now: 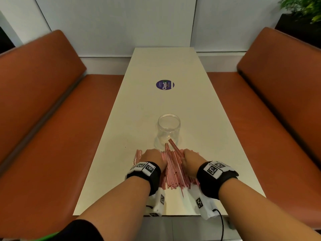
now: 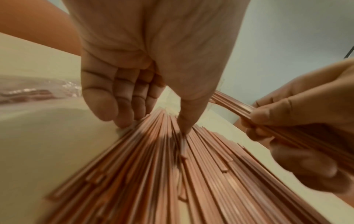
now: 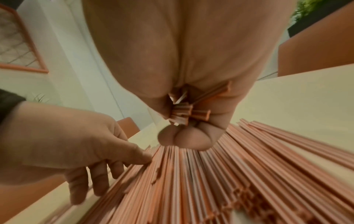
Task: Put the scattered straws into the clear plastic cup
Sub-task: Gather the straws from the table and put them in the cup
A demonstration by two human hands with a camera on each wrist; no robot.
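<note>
A wide pile of thin red-and-white straws lies on the cream table near its front edge. Just beyond the pile stands the clear plastic cup, upright and empty. My right hand grips a small bundle of straws whose far ends point toward the cup's base; the near ends of the bundle stick out of the fist. My left hand rests on the left part of the pile, its fingers and thumb touching the straws without holding any.
Orange benches run along both long sides of the narrow table. A purple round sticker sits past the cup. A clear wrapper with a few straws lies left of my left hand. A wall closes the far end.
</note>
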